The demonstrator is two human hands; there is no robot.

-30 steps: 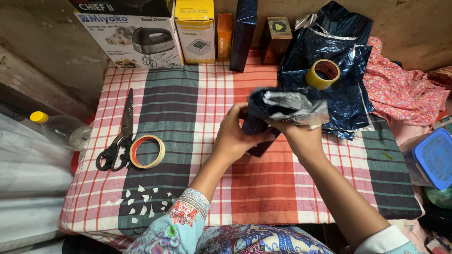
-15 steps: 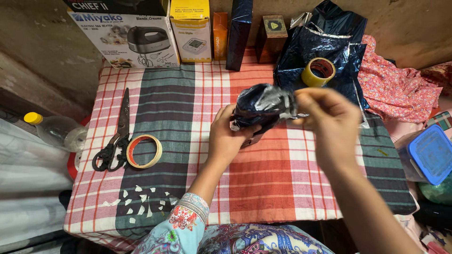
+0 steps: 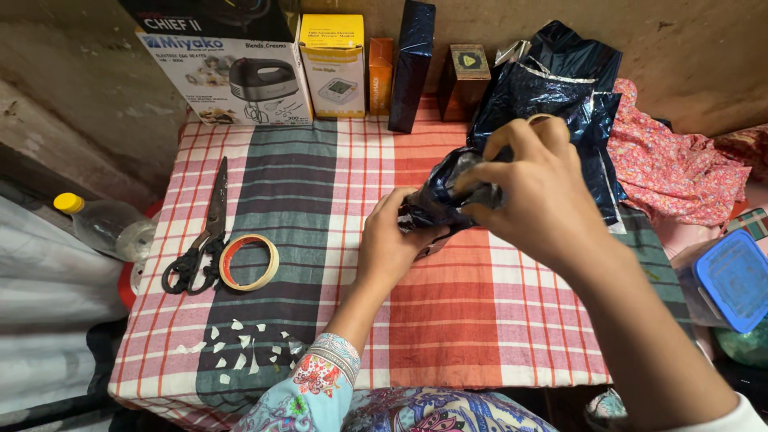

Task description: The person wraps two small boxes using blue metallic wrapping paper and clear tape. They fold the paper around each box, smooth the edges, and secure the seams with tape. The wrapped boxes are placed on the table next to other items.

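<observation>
Home setting, improvised gift-wrapping spot: bench under checked cloth (image 3: 336, 184), boxed hand mixer (image 3: 228, 68) against bare wall, scissors (image 3: 200, 236), tape roll (image 3: 249, 261), floral fabric (image 3: 680, 168).

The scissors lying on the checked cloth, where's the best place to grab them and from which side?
Grip the scissors by the black handle loops, which lie at the end nearer the person, reaching in from that near side. The blades are closed and point away toward the boxes. The tape ring touches the handles on their right, so coming from the left or from above looks easier.
</observation>
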